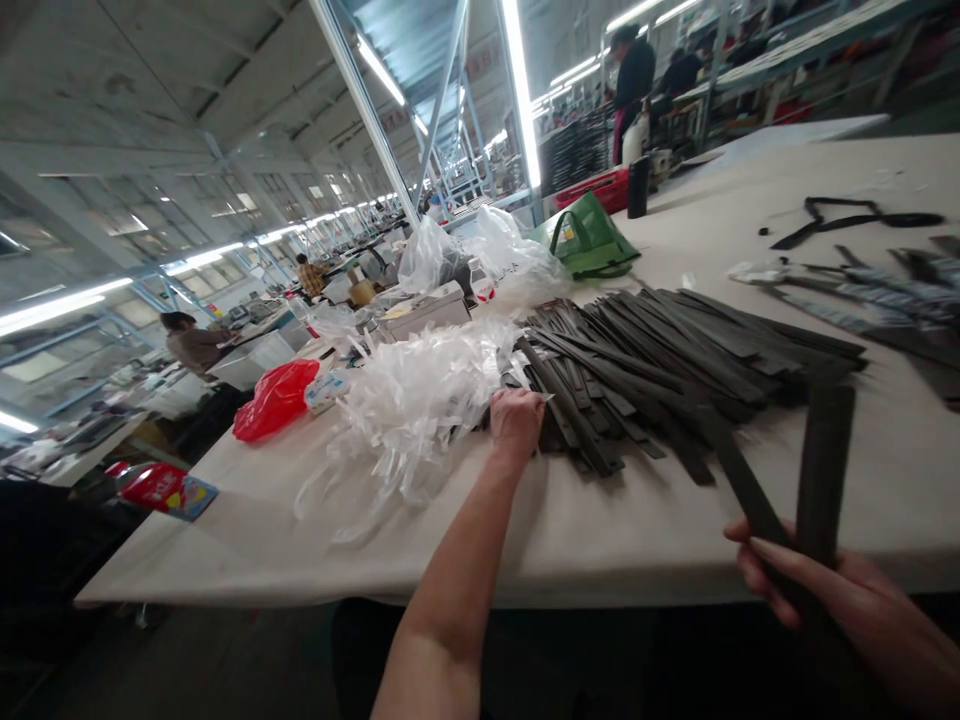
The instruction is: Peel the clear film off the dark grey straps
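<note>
My left hand (516, 420) is closed at the edge of a heap of white plastic film strips (420, 400). A small end of thin clear film (546, 397) sticks out from its fingers. Just right of it lies a wide pile of dark grey flat strips (660, 350), roughly side by side. At the lower right, my right hand (817, 590) grips dark strips (825, 470), with two ends fanned apart above the fingers. Their lower part runs down past the palm into shadow.
A red plastic bag (276, 398), a red packet (161, 488) and a green bag (592, 238) stand on the cloth-covered table (255, 540). Clear bags (502, 250) and a black bottle (637, 187) are at the back. More bundled strips (885, 300) lie right. Several people work farther off.
</note>
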Motion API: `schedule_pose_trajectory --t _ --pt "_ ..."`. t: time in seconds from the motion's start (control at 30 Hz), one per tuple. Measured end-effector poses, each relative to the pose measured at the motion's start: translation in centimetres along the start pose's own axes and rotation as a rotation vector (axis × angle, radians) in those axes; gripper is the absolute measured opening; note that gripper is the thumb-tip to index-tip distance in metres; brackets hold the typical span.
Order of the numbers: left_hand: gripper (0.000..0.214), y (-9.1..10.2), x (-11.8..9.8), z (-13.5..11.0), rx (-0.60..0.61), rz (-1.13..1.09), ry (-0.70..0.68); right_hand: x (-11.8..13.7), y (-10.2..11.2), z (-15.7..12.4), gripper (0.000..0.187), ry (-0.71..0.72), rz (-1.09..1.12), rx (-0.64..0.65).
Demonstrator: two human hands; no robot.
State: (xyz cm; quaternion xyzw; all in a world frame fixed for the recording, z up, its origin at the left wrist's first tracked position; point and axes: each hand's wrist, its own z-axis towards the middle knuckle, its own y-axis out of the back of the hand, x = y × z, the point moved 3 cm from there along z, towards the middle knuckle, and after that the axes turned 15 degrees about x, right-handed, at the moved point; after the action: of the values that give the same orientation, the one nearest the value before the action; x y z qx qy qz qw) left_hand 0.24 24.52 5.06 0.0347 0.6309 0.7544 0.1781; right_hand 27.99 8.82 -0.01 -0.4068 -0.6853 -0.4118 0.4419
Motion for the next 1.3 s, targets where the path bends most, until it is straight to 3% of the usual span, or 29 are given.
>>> schedule_pose_trajectory --t 0.1,0.2,0.37,0.5,0.63,0.73,0.87,0.97,1.07,1.2,1.3 --pt "0.017 1.4 0.0 -3.6 -0.119 -0.061 -0.034 0.9 -1.6 0.3 0.037 -0.02 0.167 0.079" --pt "0.015 3.1 -0.2 -9.1 -0.252 -0.125 -0.089 1.8 -4.2 1.3 0.043 0.001 0.211 0.236" --pt "0.014 3.8 -0.5 -17.0 -0.245 -0.082 -0.123 4.7 -9.8 3.8 0.06 0.007 0.162 0.478" --pt "0.019 3.2 -0.4 -20.3 -0.192 -0.026 -0.105 6.8 -13.9 6.2 0.055 0.013 0.095 0.598" --pt "0.021 2.7 -0.3 -22.1 -0.156 -0.062 -0.082 8.0 -16.7 8.1 0.043 0.037 0.039 0.612" --pt "0.018 2.6 -0.4 -23.0 -0.13 -0.213 -0.011 8.5 -17.4 8.6 0.035 0.084 0.015 0.598" --pt "0.029 2.3 0.0 -23.7 -0.222 -0.776 0.295 8.9 -17.0 7.9 0.031 0.132 -0.022 0.58" --pt "0.036 1.0 -0.5 -23.2 -0.033 -1.296 0.465 9.2 -16.4 6.9 0.028 0.166 -0.065 0.581" --pt "0.038 0.1 -1.7 -22.3 0.175 -1.557 0.47 9.4 -15.9 6.0 0.024 0.204 -0.125 0.574" --pt "0.046 -0.8 -3.1 -22.0 0.278 -1.79 0.504 9.3 -15.1 5.6 0.023 0.249 -0.206 0.539" --pt "0.042 -1.3 -3.8 -22.0 0.278 -1.866 0.535 9.1 -14.6 5.8 0.023 0.273 -0.24 0.512"
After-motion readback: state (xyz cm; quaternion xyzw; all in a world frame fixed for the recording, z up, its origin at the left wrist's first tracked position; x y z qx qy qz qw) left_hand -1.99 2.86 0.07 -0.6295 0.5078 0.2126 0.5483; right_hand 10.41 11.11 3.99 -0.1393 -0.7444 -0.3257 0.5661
